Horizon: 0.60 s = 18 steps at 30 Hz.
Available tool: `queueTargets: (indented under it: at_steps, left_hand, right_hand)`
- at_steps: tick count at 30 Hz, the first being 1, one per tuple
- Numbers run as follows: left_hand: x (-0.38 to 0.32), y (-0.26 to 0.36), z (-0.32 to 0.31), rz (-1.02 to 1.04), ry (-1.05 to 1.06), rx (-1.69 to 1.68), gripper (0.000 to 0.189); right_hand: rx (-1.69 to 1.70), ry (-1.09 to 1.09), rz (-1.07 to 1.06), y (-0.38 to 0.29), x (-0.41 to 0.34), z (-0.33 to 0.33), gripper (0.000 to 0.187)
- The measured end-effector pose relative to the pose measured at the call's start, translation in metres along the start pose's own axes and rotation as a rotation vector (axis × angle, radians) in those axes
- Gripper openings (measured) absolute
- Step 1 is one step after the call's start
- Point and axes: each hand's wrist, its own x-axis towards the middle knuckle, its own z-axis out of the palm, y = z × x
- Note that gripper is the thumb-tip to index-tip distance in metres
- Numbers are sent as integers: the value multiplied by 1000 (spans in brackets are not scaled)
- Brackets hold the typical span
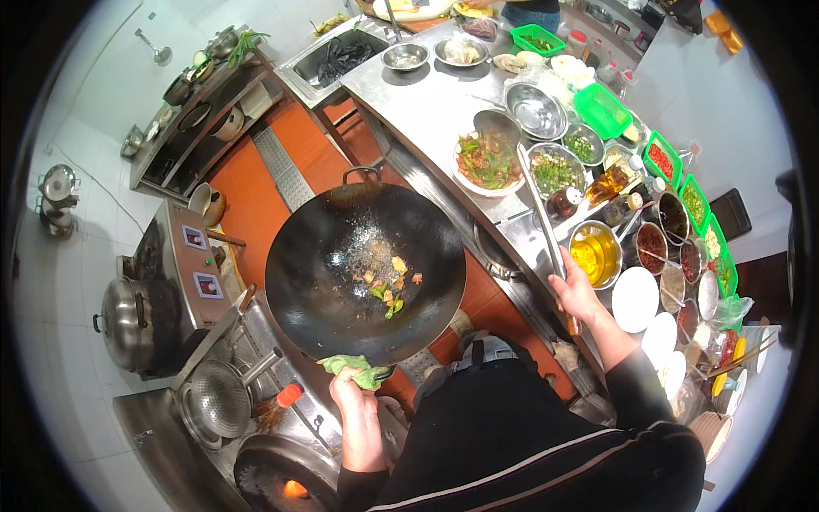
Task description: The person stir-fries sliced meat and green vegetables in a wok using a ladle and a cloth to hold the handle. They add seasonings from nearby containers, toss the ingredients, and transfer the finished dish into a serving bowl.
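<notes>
My left hand (355, 397) grips the near handle of a large black wok (307, 275) through a green cloth (358, 370). The wok hangs in front of me over the tiled floor, with a few scraps of meat and green pepper (387, 288) on its oily inside. In my right hand (572, 288) is the wooden-ended handle of a long metal ladle (540, 198). Its bowl (498, 128) rests over a white bowl (457, 176) at the counter's edge. Cooked meat and green peppers (486, 160) fill that bowl.
Below left, a flame (295, 489) burns in the stove burner. A perforated strainer (221, 397) lies beside it. Along the steel counter (435, 99) stand sauce bottles, a pot of yellow oil (595, 253), green baskets (601, 109) and white plates (635, 299). Another person (531, 14) stands at the far end.
</notes>
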Motion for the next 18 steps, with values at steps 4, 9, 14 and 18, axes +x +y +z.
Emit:
queueTargets:
  at_steps: [4,9,14,18]
  left_hand:
    - [-1,3,1,-6,17,35,30]
    - [-3,4,3,-27,16,60,30]
    - [-3,6,6,-23,-18,69,28]
    - [-3,8,8,-15,-22,58,27]
  right_hand:
    - [-231,121,-151,17,11,-2,64]
    - [-353,152,-143,18,12,-6,64]
    - [-438,179,-102,1,2,-7,63]
    - [-439,188,-204,-11,-7,-7,64]
